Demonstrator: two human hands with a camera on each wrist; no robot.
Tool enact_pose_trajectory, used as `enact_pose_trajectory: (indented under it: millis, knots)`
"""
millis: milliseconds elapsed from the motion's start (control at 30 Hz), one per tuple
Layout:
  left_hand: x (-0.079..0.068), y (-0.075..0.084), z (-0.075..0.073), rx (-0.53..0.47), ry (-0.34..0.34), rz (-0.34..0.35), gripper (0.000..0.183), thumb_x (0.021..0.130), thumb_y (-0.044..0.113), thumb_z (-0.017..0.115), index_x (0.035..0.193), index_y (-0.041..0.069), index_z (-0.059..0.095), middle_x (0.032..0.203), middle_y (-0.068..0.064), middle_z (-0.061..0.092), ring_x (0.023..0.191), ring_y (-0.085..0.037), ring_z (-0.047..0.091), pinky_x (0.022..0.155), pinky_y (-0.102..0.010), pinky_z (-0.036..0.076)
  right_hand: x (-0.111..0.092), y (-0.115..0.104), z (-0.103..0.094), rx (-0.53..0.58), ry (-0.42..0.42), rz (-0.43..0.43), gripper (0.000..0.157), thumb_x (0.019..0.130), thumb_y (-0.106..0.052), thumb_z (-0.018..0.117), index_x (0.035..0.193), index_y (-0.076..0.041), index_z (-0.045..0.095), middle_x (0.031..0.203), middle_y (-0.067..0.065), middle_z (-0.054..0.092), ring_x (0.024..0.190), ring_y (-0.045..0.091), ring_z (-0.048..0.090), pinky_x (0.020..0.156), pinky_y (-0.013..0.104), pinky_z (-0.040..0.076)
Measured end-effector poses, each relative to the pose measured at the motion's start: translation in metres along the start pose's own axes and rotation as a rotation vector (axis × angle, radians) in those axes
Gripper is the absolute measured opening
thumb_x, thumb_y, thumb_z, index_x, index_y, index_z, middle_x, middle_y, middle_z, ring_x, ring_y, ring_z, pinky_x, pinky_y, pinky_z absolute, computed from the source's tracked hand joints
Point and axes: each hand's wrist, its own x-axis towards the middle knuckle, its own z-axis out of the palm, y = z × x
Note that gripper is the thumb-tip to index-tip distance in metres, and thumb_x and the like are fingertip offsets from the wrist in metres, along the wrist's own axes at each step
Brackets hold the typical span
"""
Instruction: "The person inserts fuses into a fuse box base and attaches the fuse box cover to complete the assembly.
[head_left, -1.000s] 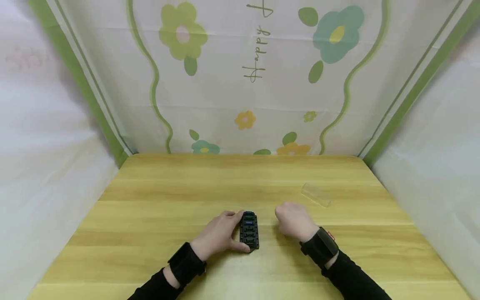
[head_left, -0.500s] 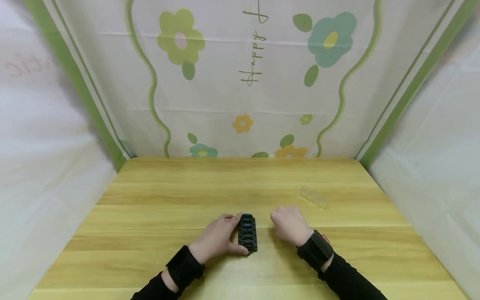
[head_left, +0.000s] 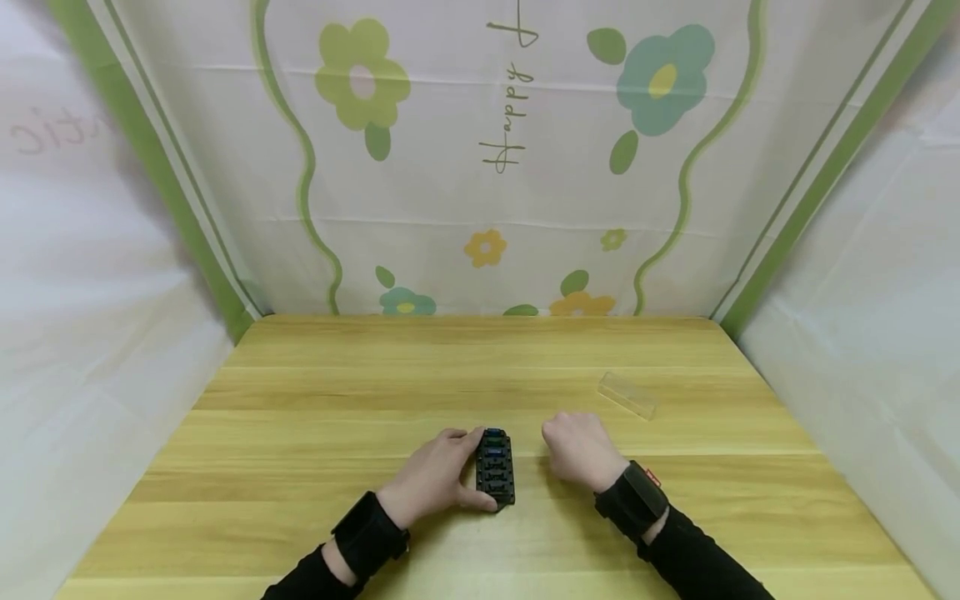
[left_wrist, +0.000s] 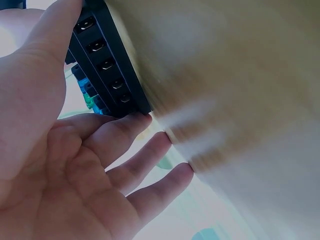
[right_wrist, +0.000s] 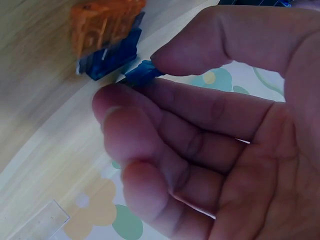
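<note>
Right-wrist view: the right hand (right_wrist: 205, 140) pinches a small blue piece (right_wrist: 142, 73) between thumb and index finger, left of the upper centre, the other fingers curled in beneath. Just beside it, toward the upper left, are an orange piece (right_wrist: 102, 25) and a dark blue piece (right_wrist: 112, 55).

Seen from the head, this fist-like hand sits right of the lower centre, its forearm slanting up from the lower right. The left hand (head_left: 431, 479) reaches up from the bottom, grasping a black block (head_left: 496, 471) at lower centre, thumb at its near end, fingers at its far end. In the left-wrist view two further fingers fan out below the block. Blue and green pieces (head_left: 494, 442) sit in the block's upper part. Farther out, at centre right, a clear cover (head_left: 627, 396) lies on the wooden table (head_left: 225, 500).
</note>
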Motion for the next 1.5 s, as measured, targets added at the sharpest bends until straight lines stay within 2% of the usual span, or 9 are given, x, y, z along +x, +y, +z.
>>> enact_pose_trajectory:
  millis: [600,1033,1267,1500]
  knots:
    - [-0.003,0.001,0.000,0.014,0.005,0.010,0.106,0.069,0.068,0.069,0.146,0.004,0.037,0.133,-0.018,0.049,0.122,-0.030,0.046,0.095,-0.041,0.040,0.000,-0.003,-0.002,-0.010,-0.054,0.050,0.037,0.069,-0.001,0.053,0.057,-0.022,0.024,0.056,-0.007,0.019,0.048,0.008,0.020,0.041,0.022,0.016]
    - [-0.005,0.001,0.002,0.023,0.011,0.027,0.105,0.068,0.069,0.068,0.146,0.004,0.038,0.132,-0.018,0.049,0.121,-0.030,0.047,0.095,-0.040,0.040,-0.001,0.003,0.005,0.010,-0.061,0.087,0.032,0.063,-0.001,0.052,0.055,-0.021,0.028,0.054,-0.007,0.023,0.048,0.007,0.022,0.040,0.022,0.018]
    - [-0.004,0.001,-0.001,0.029,-0.018,0.025,0.106,0.069,0.071,0.066,0.146,0.004,0.037,0.133,-0.018,0.049,0.121,-0.029,0.048,0.095,-0.039,0.041,-0.002,0.006,0.005,0.045,-0.076,0.107,0.033,0.065,0.002,0.053,0.055,-0.021,0.030,0.055,-0.005,0.023,0.048,0.008,0.021,0.042,0.023,0.017]
    - [0.001,-0.004,-0.010,0.042,-0.080,0.020,0.103,0.073,0.074,0.060,0.148,0.008,0.035,0.134,-0.015,0.048,0.123,-0.028,0.046,0.095,-0.038,0.040,0.002,0.008,0.003,0.029,-0.058,0.103,0.032,0.066,0.002,0.052,0.054,-0.020,0.033,0.054,-0.006,0.022,0.047,0.008,0.021,0.040,0.022,0.017]
